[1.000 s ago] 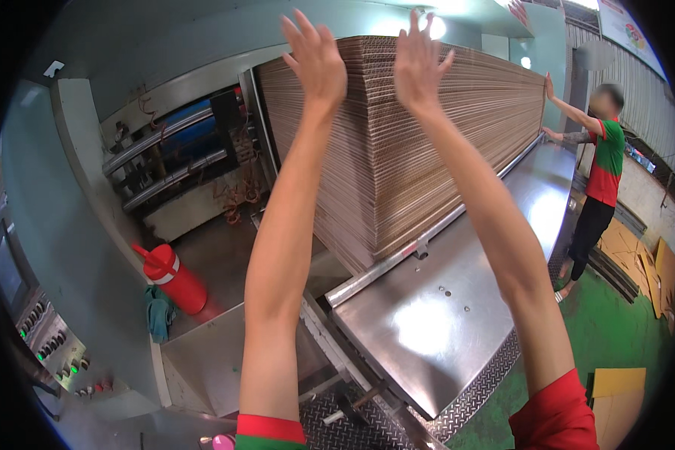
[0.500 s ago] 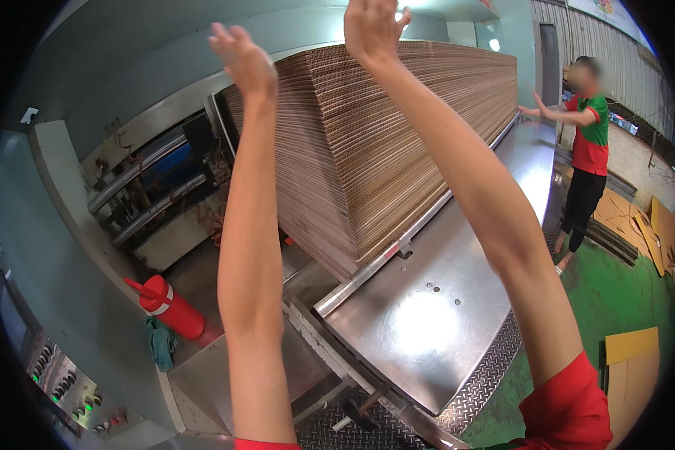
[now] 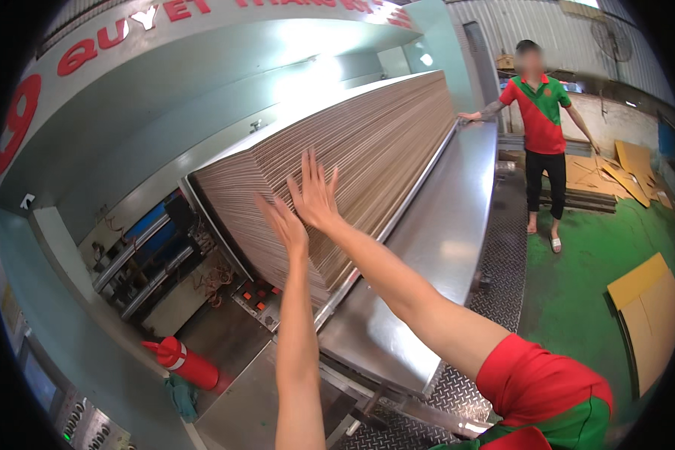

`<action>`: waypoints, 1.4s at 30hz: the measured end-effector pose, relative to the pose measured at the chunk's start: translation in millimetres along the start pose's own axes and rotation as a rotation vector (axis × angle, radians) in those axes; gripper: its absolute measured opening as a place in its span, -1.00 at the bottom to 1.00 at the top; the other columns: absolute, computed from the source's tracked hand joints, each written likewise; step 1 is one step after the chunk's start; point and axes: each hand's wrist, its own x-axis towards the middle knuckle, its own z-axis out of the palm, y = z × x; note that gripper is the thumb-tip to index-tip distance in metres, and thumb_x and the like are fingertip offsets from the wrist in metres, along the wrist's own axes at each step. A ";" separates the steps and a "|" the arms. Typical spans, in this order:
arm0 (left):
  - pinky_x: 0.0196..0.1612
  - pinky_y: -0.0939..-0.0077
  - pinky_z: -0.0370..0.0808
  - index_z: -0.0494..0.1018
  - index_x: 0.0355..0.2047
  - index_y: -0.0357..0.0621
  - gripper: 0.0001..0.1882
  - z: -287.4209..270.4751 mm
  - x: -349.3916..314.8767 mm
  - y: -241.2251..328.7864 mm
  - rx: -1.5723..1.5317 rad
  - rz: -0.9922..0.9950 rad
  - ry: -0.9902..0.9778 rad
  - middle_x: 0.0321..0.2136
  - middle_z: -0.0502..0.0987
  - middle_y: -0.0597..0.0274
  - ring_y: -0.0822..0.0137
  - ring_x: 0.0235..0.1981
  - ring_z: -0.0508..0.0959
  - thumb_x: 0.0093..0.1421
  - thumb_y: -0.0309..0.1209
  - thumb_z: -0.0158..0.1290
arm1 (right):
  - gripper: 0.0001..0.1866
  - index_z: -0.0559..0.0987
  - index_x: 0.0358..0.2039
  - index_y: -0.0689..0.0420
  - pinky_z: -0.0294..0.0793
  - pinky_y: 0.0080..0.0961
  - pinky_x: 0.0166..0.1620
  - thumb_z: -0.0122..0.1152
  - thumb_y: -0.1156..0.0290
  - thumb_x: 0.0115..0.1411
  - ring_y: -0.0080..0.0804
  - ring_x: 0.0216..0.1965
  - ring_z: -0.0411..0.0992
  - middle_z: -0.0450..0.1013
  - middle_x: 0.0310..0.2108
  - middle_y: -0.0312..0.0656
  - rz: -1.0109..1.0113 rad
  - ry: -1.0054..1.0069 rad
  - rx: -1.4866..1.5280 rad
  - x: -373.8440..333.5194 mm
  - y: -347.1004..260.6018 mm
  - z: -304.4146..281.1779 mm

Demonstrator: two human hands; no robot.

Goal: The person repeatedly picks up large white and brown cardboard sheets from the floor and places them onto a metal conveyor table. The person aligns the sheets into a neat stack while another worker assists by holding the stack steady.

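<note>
A tall stack of corrugated cardboard sheets (image 3: 375,157) fills the middle, one corner toward me. My left hand (image 3: 286,226) is flat beside that corner, over the stack's shorter end, its fingers stretched and a little blurred. Just to its right, my right hand (image 3: 316,196) spreads its fingers against or close to the long side; whether the palms touch the cardboard I cannot tell. Neither hand grips anything. A metal rail (image 3: 405,229) runs along the stack's lower edge, next to a shiny steel table (image 3: 397,315).
At the far right a co-worker (image 3: 544,127) stands with one hand on the table's far end. A red bottle (image 3: 191,364) and green cloth (image 3: 180,396) are at lower left, above a control panel (image 3: 90,427). Cardboard pieces (image 3: 652,322) stand on the green floor (image 3: 570,300).
Both my hands have come down from above the stack's top to its near corner and closer together. My view has shifted. The co-worker has turned toward me and lowered one arm.
</note>
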 end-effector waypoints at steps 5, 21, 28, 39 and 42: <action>0.40 -0.09 0.01 -0.13 0.43 -0.37 -0.18 -54.5 -133.2 -38.2 0.514 -0.203 -0.510 0.47 -0.14 -0.17 -0.14 0.47 -0.07 0.38 -0.14 -0.07 | -0.18 -0.02 0.47 0.07 -0.39 0.43 0.39 -0.36 -0.22 0.39 0.05 0.40 0.08 -0.10 0.49 -0.01 -0.167 -0.588 -0.320 -129.8 85.5 -19.6; 0.35 0.04 0.12 0.42 0.22 -0.19 -0.50 -119.7 -342.5 -39.1 0.425 -0.018 -0.559 0.27 0.34 -0.14 -0.07 0.30 0.30 0.47 -0.13 -0.20 | -0.12 0.49 0.19 0.14 -0.10 0.37 0.33 -0.49 -0.35 0.37 0.09 0.31 0.21 0.28 0.26 0.14 1.023 -0.801 -0.620 -660.8 131.2 -426.2; 0.20 0.02 0.37 0.32 0.19 -0.44 -0.49 -117.5 -401.3 1.6 0.548 -0.042 0.189 0.12 0.40 -0.31 -0.19 0.10 0.45 0.48 -0.20 -0.19 | -0.19 0.61 -0.58 0.27 0.53 0.08 -0.27 -0.25 -0.23 0.37 0.21 -0.47 0.52 0.50 -0.58 0.19 0.904 -0.433 -0.527 -721.1 124.0 -451.7; 0.09 0.11 0.46 0.45 0.07 -0.38 -0.59 -162.1 -678.1 302.9 0.037 -0.023 -0.877 -0.02 0.52 -0.27 -0.09 -0.02 0.55 0.39 -0.29 -0.05 | -0.29 0.60 -0.50 0.25 0.44 -0.03 -0.11 -0.17 -0.15 0.41 0.13 -0.38 0.52 0.51 -0.55 0.12 0.718 -0.273 -0.376 -753.0 135.7 -508.7; 0.06 0.14 0.48 0.49 0.04 -0.36 -0.62 -171.8 -733.8 376.6 -0.015 -0.066 -1.112 -0.06 0.55 -0.26 -0.06 -0.06 0.58 0.36 -0.31 -0.02 | -0.29 0.62 -0.49 0.22 0.34 0.02 -0.03 -0.20 -0.17 0.40 0.07 -0.30 0.52 0.53 -0.50 0.05 0.801 -0.318 -0.559 -795.6 150.4 -595.5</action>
